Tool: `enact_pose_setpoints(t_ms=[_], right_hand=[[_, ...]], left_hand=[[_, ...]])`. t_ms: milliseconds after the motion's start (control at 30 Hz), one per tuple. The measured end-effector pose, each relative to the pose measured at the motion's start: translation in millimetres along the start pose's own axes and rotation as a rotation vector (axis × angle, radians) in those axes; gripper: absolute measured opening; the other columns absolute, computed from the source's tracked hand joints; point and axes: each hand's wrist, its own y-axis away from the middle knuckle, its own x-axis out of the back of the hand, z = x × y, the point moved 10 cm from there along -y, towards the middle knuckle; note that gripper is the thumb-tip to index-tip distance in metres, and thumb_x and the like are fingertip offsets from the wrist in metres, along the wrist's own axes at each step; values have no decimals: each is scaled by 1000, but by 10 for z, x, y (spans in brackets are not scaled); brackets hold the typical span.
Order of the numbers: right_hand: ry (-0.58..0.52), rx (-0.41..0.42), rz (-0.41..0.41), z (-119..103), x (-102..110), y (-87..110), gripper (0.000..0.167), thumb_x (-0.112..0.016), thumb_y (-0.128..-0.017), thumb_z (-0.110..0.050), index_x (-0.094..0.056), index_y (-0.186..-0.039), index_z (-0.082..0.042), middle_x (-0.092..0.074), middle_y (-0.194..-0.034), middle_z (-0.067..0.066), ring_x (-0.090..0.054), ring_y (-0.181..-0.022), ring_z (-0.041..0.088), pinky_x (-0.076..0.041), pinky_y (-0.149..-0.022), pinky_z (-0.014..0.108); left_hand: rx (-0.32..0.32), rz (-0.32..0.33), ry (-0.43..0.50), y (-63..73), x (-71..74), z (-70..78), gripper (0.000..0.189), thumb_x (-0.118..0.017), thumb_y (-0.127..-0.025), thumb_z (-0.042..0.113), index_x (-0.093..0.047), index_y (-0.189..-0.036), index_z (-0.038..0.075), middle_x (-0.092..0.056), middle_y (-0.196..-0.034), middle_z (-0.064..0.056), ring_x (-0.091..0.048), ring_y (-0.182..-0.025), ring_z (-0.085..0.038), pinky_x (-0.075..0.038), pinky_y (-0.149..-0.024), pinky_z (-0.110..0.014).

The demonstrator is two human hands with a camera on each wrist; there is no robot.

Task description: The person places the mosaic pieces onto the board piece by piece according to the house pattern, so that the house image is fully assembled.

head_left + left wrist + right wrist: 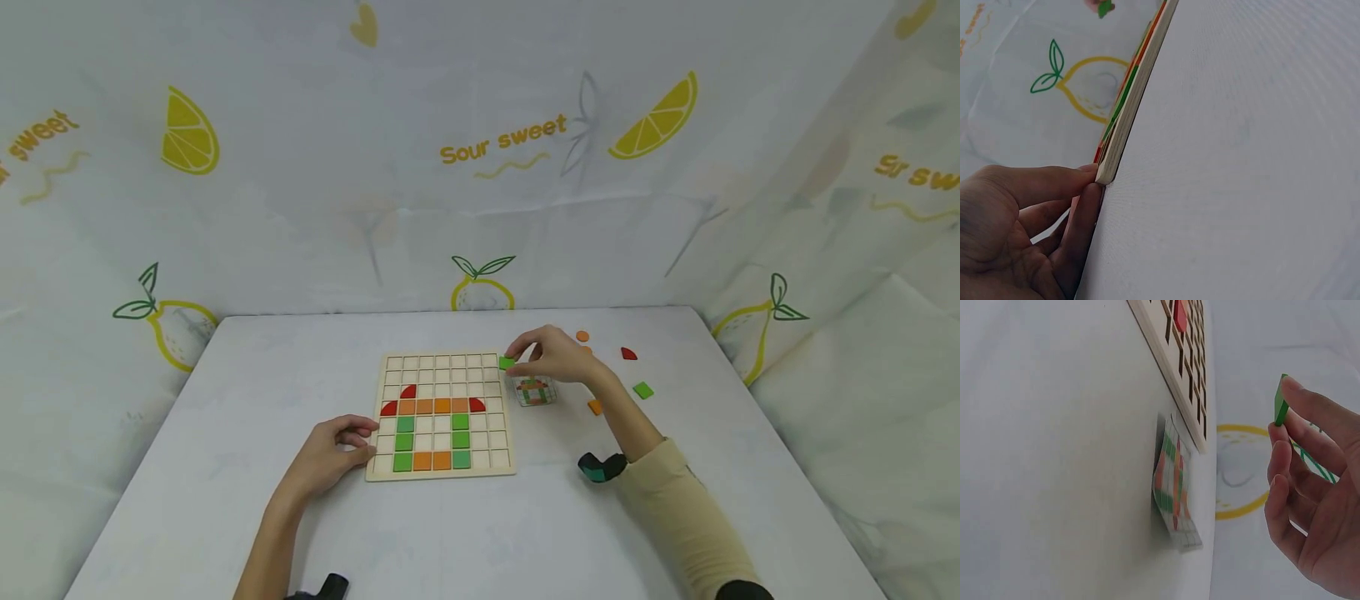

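A wooden grid board (498,425) lies on the table, with green, teal and orange square tiles and red quarter-circle pieces set in its cells. My left hand (333,454) is at its left side, the thumb and fingertips touching the board's edge (1124,131). My right hand (551,354) pinches a green square tile (1280,403) between thumb and fingers, raised near the board's far right corner. Beneath this hand, beside the board's right edge, is a small curved card (1169,481) printed with a coloured grid pattern.
Loose pieces lie to the right of the board: a red quarter circle (628,353), a green square (643,390), an orange piece (595,407) and an orange disc (582,336). A printed white cloth (315,250) hangs behind the white table (285,367).
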Motion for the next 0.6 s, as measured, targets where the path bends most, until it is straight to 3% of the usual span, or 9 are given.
enact_pose_setpoints(t_ms=[200,400,600], right_hand=[[-19,30,-58,-192,-251,-233,22,-88,-92,-22,-82,-110,-11,-81,-109,6,-70,-79,20,-57,-72,28],[-28,83,-117,-372,-507,-423,21,-87,-93,-23,-81,-108,-11,-80,-107,5,-73,-90,23,-58,-80,27],[48,79,-178,-507,-804,-624,19,-88,-92,-25,-81,-104,-12,-80,-102,0,-70,-97,14,-56,-86,26]], left_hand=[[11,-4,9,-1,-6,-23,36,-81,-92,10,-74,-126,5,-72,-108,-9,-63,-94,-17,-50,-79,-23],[2,-2,14,-13,-3,-39,35,-81,-92,8,-74,-126,6,-73,-109,-7,-64,-94,-16,-50,-81,-22],[11,1,7,-11,-1,-48,35,-82,-91,8,-74,-126,6,-72,-109,-7,-64,-94,-16,-50,-81,-23]])
